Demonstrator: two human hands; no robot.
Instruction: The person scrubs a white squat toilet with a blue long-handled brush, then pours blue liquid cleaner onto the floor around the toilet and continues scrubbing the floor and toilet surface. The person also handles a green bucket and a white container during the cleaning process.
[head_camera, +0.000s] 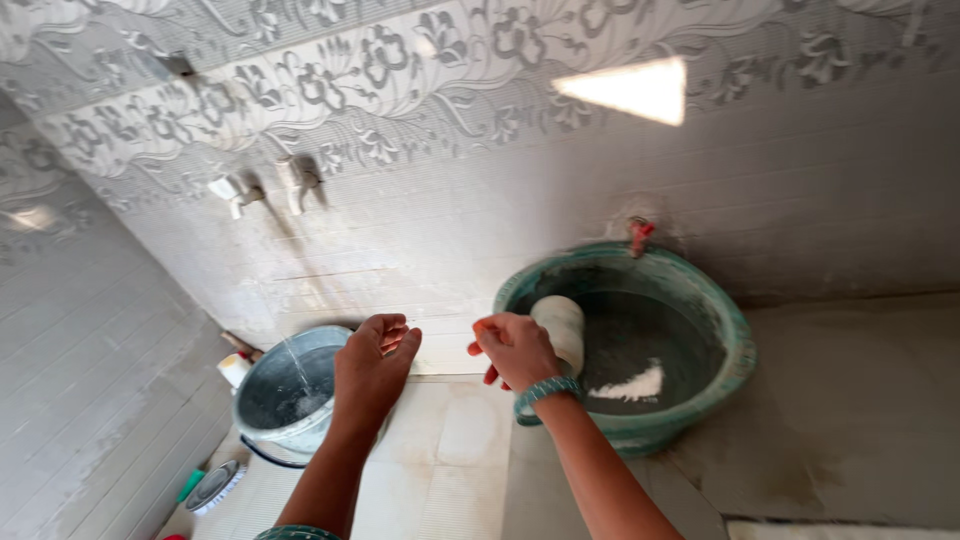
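A: Right hand (517, 347) is clamped on the mug (561, 330), held over the near rim of the green tub (735, 345). Left hand (372, 362) hangs loose, fingers a little apart, gripping nothing.

B: And the bucket (288, 392)?

A: Left of the tub, just past the left hand, with a thin stream of water (297, 365) falling into it.

B: How best to handle the mug?

A: I'd judge: keep it level, grip firm, low over the tub so nothing splashes.

Head camera, high, close, tilted down toward tiled wall (800, 180).
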